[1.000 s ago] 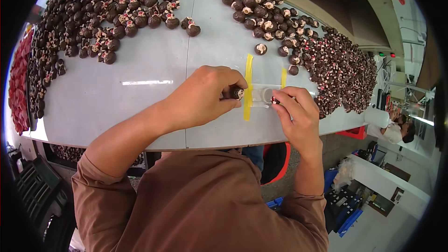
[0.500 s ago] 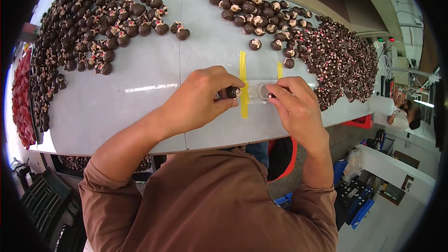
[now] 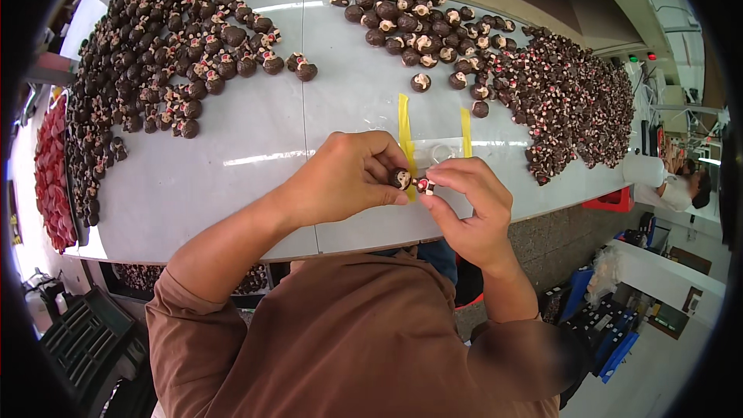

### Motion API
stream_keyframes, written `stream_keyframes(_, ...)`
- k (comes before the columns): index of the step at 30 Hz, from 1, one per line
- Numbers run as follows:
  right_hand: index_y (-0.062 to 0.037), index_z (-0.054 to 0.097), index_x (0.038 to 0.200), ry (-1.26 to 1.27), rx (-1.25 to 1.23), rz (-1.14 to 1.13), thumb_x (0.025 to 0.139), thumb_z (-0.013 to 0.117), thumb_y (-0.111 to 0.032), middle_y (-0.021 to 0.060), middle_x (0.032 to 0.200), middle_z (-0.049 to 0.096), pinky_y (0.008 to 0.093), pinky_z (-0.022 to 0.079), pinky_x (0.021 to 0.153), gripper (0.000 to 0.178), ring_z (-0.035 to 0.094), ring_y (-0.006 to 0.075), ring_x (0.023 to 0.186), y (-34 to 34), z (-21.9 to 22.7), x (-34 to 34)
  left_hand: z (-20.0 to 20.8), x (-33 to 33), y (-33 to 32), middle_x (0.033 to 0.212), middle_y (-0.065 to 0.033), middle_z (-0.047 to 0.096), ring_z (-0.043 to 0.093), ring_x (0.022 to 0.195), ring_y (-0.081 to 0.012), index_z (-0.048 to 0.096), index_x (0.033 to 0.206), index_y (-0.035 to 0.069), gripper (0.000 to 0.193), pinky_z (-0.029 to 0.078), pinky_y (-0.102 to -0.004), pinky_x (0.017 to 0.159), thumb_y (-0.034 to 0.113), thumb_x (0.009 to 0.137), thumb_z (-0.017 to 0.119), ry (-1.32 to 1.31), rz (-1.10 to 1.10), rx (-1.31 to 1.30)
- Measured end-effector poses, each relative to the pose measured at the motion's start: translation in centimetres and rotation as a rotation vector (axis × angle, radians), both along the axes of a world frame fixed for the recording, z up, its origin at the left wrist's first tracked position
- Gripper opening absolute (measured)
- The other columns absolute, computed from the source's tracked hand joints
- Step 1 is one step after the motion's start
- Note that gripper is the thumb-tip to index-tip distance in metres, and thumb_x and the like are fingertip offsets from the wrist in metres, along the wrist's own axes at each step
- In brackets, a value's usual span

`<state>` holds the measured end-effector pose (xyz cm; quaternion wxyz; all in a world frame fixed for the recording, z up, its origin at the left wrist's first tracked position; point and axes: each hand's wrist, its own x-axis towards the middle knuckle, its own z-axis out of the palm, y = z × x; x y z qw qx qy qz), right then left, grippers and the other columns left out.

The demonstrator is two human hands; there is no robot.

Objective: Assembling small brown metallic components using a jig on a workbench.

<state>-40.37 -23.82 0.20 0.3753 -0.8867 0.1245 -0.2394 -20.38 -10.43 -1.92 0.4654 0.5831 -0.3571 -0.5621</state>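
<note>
My left hand (image 3: 333, 179) pinches a small dark-brown doll head (image 3: 400, 179), its pale face turned up and to the right. Between the thumb and forefinger of my right hand (image 3: 478, 213) is a tiny doll body (image 3: 425, 185) in dark, red and white. Head and body are brought close together, neck to neck; whether they touch I cannot tell. Just beyond my fingers lies a clear round dish (image 3: 443, 153) on a transparent sheet, held down by yellow tape strips (image 3: 404, 120).
Figures with dark heads and bodies are heaped on the left of the grey table (image 3: 255, 128). Loose doll heads (image 3: 410, 23) lie at the back, with a heap of small bodies (image 3: 573, 101) to the right. Red pieces (image 3: 53, 178) fill the far left edge. A person (image 3: 681, 186) is at far right.
My right hand has drawn the doll body away from the clear dish, toward me and left. My left hand has come slightly nearer me, and the doll head now meets the body closely.
</note>
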Motion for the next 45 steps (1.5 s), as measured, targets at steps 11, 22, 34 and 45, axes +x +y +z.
stream_keyframes(11,0.0004,0.076,0.108,0.013,-0.049,0.035,0.079,0.085,0.005,0.0158,0.106,0.075,0.0362,0.06,0.082,0.031,0.074,0.0289,0.095,0.1,-0.3,0.6,-0.7,-0.3,0.4,0.093,-0.0161,0.077,0.075,0.087,-0.0177,0.067,0.111,-0.007,0.036,0.063,-0.0324,0.079,0.002,0.083,0.089,-0.016,0.044,-0.078)
stream_keyframes(22,-0.0003,0.075,0.109,0.062,0.201,0.012,0.082,0.088,0.001,0.0126,0.106,0.076,0.0334,0.06,0.081,0.03,0.074,0.0217,0.091,0.2,-0.8,-0.1,0.0,-1.0,0.2,0.096,-0.0088,0.073,0.072,0.082,-0.0189,0.069,0.12,0.002,0.051,0.061,-0.0315,0.072,0.012,0.078,0.096,-0.429,-0.032,-0.319)
stream_keyframes(34,-0.0049,0.074,0.101,0.002,-0.21,-0.6,0.09,0.08,-0.007,0.0065,0.091,0.073,0.0333,0.05,0.07,0.013,0.066,0.019,0.076,-8.8,-1.7,-5.1,-1.2,2.2,0.0,0.07,-0.0089,0.059,0.058,0.063,-0.0316,0.061,0.076,0.006,0.042,0.048,-0.0406,0.058,0.019,0.057,0.097,-1.145,0.371,-0.372)
stream_keyframes(45,-0.0095,0.073,0.09,0.298,-0.775,-0.652,0.084,0.084,-0.026,0.0062,0.092,0.067,0.0455,0.046,0.076,0.021,0.063,0.0304,0.092,-11.9,-2.4,-2.2,-0.6,6.5,-0.1,0.098,-0.0108,0.07,0.07,0.089,-0.0338,0.077,0.11,0.005,0.045,0.054,-0.0433,0.075,0.039,0.084,0.089,-1.593,0.546,0.127)
